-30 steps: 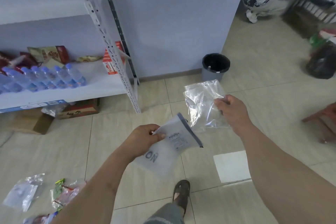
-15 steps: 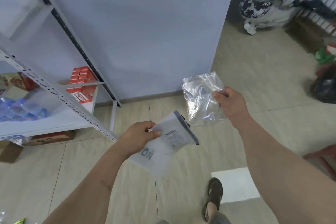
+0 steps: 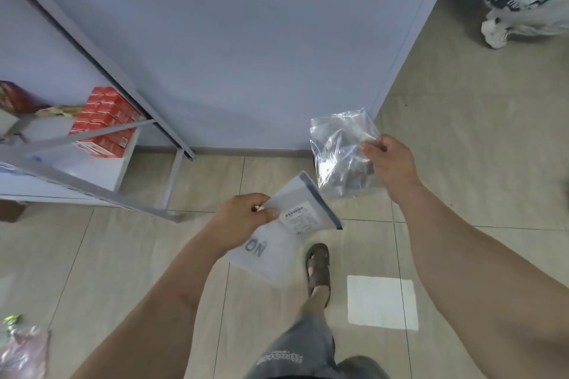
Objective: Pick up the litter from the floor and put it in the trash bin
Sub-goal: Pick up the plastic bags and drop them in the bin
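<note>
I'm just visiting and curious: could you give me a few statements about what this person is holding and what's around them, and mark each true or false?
1. The right hand holds a clear plastic bag. True.
2. The left hand is empty. False: it pinches a frosted printed bag.
3. Red boxes sit on the shelf. True.
4. Both feet are bare. False: the visible foot wears a sandal.
5. The floor is carpeted. False: it is tiled.

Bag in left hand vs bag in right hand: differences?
The frosted bag is milky, fairly flat, with a printed label, dark edge strip and "NO" lettering; the clear bag is see-through, crinkled and unprinted. The left hand pinches the frosted one, the right hand the clear one. Both are empty-looking plastic litter.
</note>
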